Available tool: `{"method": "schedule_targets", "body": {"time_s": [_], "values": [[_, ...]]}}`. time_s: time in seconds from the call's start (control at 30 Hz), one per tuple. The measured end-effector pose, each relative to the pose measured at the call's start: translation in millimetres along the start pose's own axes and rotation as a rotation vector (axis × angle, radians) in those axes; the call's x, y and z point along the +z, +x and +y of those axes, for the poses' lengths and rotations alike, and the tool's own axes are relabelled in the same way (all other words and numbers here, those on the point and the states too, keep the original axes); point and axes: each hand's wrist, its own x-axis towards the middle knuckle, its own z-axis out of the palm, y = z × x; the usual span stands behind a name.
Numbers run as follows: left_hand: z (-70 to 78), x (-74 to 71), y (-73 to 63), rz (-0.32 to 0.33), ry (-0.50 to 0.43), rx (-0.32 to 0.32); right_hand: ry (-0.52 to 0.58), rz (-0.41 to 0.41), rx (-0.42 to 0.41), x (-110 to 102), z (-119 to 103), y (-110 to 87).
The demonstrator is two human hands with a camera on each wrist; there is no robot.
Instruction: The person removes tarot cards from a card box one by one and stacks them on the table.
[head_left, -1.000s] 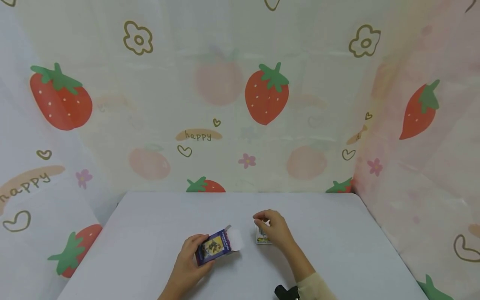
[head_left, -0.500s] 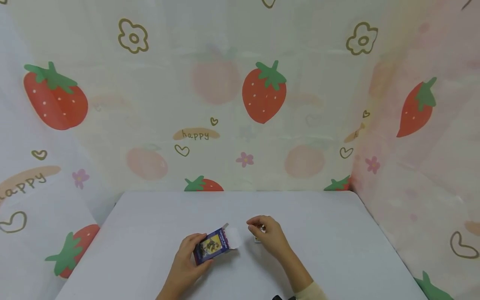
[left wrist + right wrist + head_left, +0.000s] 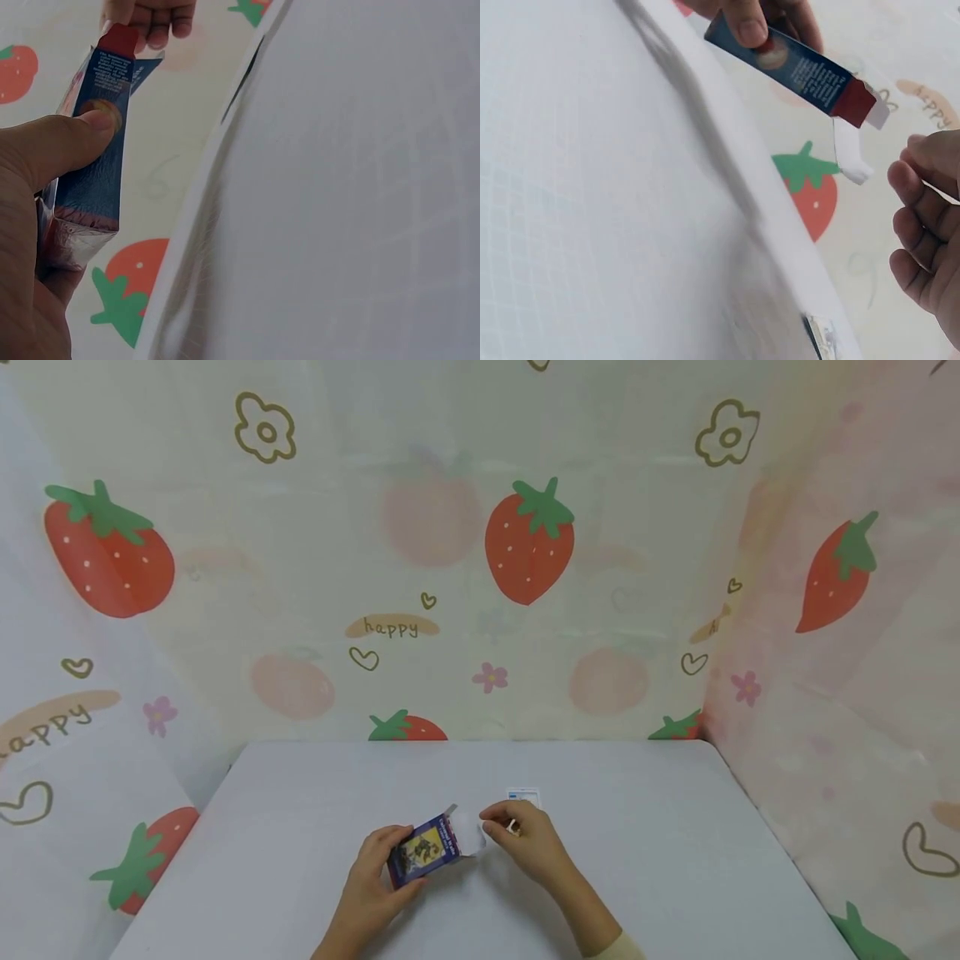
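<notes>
My left hand (image 3: 372, 878) grips a small blue card box (image 3: 422, 853) with a yellow picture on its front, thumb along one narrow side. The box is tilted, its opened end toward the right, with a white flap (image 3: 849, 154) and a red side tab (image 3: 854, 103) sticking out. Just right of that flap is my right hand (image 3: 531, 839), its fingers loosely bent and nothing between them; the right wrist view shows a gap between the fingertips and the flap. Partly hidden behind the right hand, a stack of cards (image 3: 523, 794) lies on the table.
The white table (image 3: 660, 860) extends around both hands. Curtains (image 3: 315, 543) printed with strawberries, hearts and flowers stand behind it and along both sides.
My right hand has moved left and nearer from above the stack of cards to beside the box's flap, uncovering the stack's far end. The left hand and the box have barely moved.
</notes>
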Motion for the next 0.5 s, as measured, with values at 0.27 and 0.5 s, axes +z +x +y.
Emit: {"method": "schedule_targets", "body": {"time_s": [0.27,0.5], "values": [[0.9,-0.4,1.2,0.002,0.005,0.018,0.029,-0.073,0.046,4,-6,-1.9],[1.8,0.4,-0.5,-0.001,-0.002,0.027,0.017,-0.097,0.057,11,-6,-3.9]]}}
